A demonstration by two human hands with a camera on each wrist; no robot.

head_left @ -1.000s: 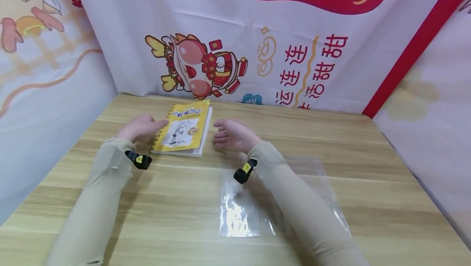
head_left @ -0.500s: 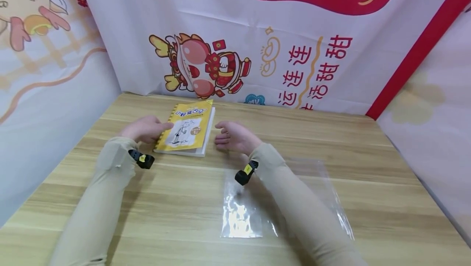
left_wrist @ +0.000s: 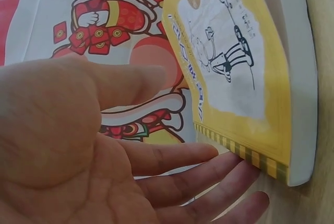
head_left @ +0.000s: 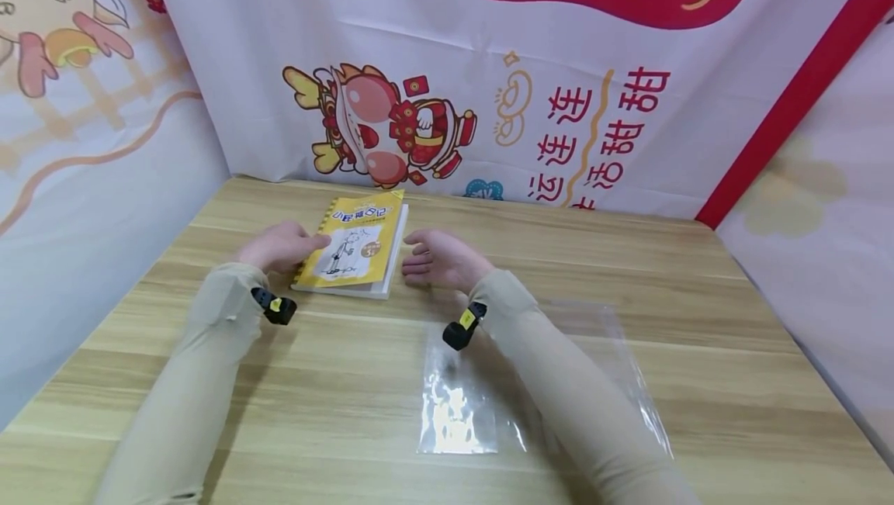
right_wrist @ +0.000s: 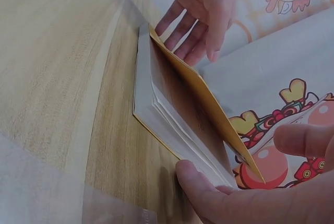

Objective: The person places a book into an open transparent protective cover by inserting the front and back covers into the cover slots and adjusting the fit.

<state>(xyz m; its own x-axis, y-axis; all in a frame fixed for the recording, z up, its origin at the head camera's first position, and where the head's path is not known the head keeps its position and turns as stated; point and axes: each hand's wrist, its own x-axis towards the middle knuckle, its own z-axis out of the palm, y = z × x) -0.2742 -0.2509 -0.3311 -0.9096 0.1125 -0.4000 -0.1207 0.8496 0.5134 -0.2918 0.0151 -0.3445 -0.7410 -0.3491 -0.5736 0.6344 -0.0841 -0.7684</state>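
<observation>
A yellow paperback book (head_left: pixel 349 241), with a cartoon figure on its front, lies on the wooden table, its cover lifted slightly along the right side. At its spine is my left hand (head_left: pixel 278 247); in the left wrist view its extended fingers (left_wrist: pixel 177 153) reach the striped spine edge and the thumb is held apart above. On the opposite side, my right hand (head_left: pixel 447 261) has its fingers loosely bent. The right wrist view shows a fingertip (right_wrist: pixel 190 174) right at the page edges under the raised cover (right_wrist: pixel 195 88), with the thumb spread away. Neither hand grips the book.
A clear plastic sheet or bag (head_left: pixel 457 420) lies flat on the table (head_left: pixel 335 381), partly under my right forearm. A printed cloth (head_left: pixel 447 47) hangs behind the table's back edge, with more cloth at both sides.
Both hands have come slightly nearer the book, and the head view has shifted a little. The book and the plastic stay in place on the table.
</observation>
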